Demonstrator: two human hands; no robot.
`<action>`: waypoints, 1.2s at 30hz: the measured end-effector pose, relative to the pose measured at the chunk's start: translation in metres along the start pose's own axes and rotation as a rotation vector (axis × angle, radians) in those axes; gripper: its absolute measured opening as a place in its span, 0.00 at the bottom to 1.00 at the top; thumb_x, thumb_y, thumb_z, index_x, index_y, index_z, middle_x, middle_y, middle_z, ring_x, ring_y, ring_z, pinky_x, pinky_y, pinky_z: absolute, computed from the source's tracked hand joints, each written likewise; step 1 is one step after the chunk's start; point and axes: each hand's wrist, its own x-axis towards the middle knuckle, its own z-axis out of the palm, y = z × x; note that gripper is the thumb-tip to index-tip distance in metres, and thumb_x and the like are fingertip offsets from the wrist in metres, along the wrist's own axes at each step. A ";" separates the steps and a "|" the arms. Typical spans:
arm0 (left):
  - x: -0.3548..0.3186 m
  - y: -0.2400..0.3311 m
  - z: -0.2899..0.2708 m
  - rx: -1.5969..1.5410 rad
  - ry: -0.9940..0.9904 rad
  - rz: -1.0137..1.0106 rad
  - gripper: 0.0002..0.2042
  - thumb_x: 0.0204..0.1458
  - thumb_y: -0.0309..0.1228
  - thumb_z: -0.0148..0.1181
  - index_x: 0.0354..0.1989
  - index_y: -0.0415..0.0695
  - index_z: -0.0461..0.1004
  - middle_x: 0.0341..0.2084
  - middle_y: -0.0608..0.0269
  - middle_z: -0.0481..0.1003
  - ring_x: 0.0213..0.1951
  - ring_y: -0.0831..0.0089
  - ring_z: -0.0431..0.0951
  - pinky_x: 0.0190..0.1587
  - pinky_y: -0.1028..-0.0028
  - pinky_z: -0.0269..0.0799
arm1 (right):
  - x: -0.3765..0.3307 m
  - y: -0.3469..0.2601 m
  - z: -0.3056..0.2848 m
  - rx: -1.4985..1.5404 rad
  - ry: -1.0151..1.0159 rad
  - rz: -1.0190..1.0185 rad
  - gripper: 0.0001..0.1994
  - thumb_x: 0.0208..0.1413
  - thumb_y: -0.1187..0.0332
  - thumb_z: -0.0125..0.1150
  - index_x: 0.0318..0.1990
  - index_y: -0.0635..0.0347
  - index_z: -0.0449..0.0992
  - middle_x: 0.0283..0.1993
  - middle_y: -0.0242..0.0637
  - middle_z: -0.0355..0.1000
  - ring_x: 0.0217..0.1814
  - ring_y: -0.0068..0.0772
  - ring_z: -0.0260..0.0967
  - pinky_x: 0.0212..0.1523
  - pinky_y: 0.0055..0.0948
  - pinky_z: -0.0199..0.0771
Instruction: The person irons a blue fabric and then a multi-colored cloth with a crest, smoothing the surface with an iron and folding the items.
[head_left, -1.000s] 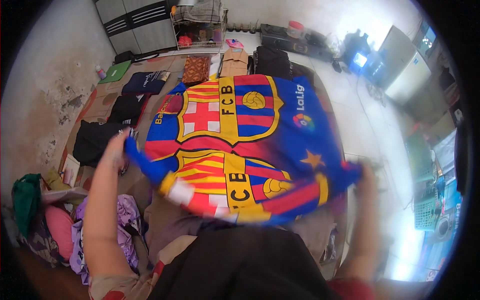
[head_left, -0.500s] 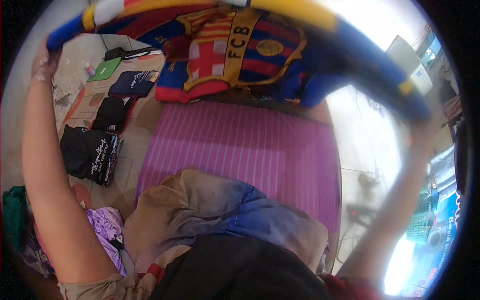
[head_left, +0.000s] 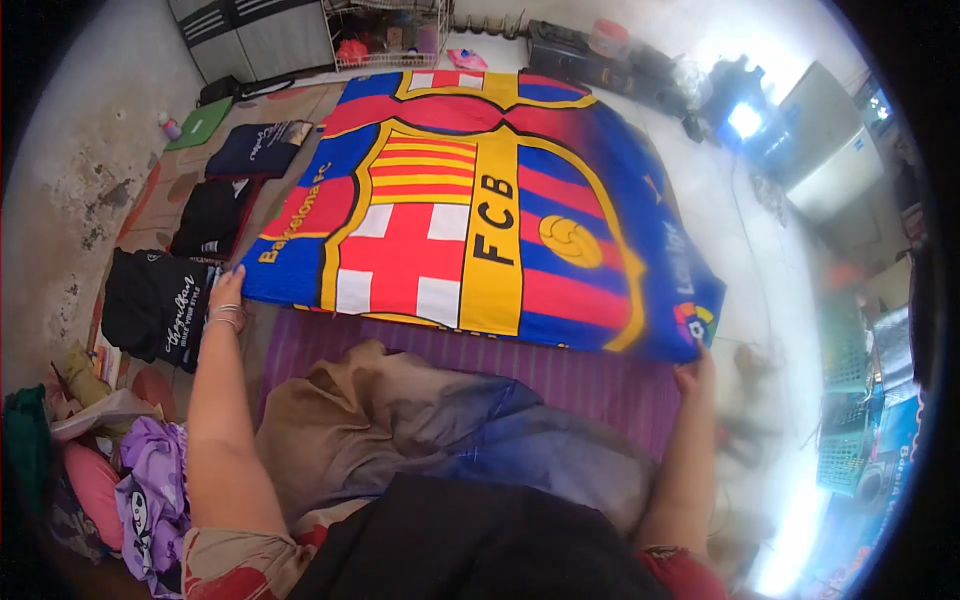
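Holding the blue-red-yellow cloth (head_left: 500, 225) by its near corners, with the left hand (head_left: 227, 292) at centre left of the frame and the right hand (head_left: 695, 374) at centre right; spread from both toward the top, partly hiding a purple mat (head_left: 620, 400).

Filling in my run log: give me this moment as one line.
left hand: holds patterned cloth, near-left corner | right hand: holds near-right corner | cloth: spread out, partly covering purple striped mat
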 end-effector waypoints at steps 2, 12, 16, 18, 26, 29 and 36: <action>0.015 -0.060 -0.007 -0.005 0.008 -0.077 0.18 0.51 0.40 0.56 0.43 0.39 0.69 0.37 0.61 0.72 0.37 0.69 0.71 0.37 0.69 0.67 | 0.003 0.033 -0.038 0.012 0.059 0.078 0.19 0.56 0.67 0.47 0.56 0.56 0.60 0.56 0.42 0.63 0.56 0.42 0.63 0.53 0.46 0.65; 0.010 -0.136 -0.008 0.215 0.120 -0.135 0.13 0.51 0.33 0.56 0.42 0.38 0.72 0.28 0.63 0.76 0.27 0.74 0.73 0.32 0.74 0.68 | 0.009 0.020 -0.083 -0.316 -0.002 0.437 0.18 0.49 0.66 0.48 0.49 0.53 0.63 0.49 0.38 0.68 0.49 0.41 0.66 0.47 0.47 0.64; 0.030 -0.163 -0.031 0.227 0.138 -0.081 0.13 0.50 0.32 0.56 0.43 0.39 0.72 0.30 0.61 0.76 0.30 0.73 0.73 0.36 0.75 0.68 | 0.024 0.007 -0.082 -0.403 -0.053 0.606 0.21 0.44 0.67 0.49 0.50 0.56 0.64 0.49 0.44 0.68 0.49 0.47 0.67 0.50 0.52 0.65; 0.037 -0.176 -0.041 0.103 0.165 -0.107 0.13 0.49 0.30 0.57 0.43 0.39 0.72 0.31 0.61 0.76 0.32 0.73 0.73 0.37 0.75 0.69 | 0.027 0.014 -0.079 -0.446 -0.006 0.562 0.21 0.48 0.59 0.50 0.51 0.55 0.63 0.51 0.44 0.67 0.49 0.45 0.67 0.49 0.50 0.65; 0.040 -0.175 -0.051 0.330 0.249 0.002 0.17 0.47 0.27 0.58 0.46 0.38 0.69 0.36 0.58 0.75 0.36 0.71 0.75 0.41 0.73 0.69 | 0.039 0.019 -0.039 -0.796 0.249 0.078 0.27 0.52 0.52 0.54 0.54 0.60 0.60 0.48 0.45 0.67 0.43 0.45 0.69 0.40 0.47 0.71; 0.035 -0.169 -0.003 0.571 0.268 0.112 0.18 0.45 0.27 0.59 0.45 0.38 0.68 0.39 0.56 0.74 0.39 0.68 0.75 0.45 0.71 0.68 | 0.063 0.005 -0.096 -0.731 0.289 -0.043 0.26 0.53 0.55 0.52 0.54 0.62 0.61 0.45 0.45 0.68 0.38 0.44 0.71 0.34 0.43 0.73; -0.040 -0.103 0.060 1.198 0.542 0.036 0.20 0.45 0.36 0.60 0.47 0.48 0.69 0.40 0.57 0.74 0.45 0.58 0.72 0.49 0.63 0.66 | 0.083 -0.017 -0.137 -1.207 0.422 -0.196 0.24 0.52 0.54 0.52 0.48 0.66 0.66 0.43 0.51 0.69 0.43 0.49 0.70 0.41 0.42 0.71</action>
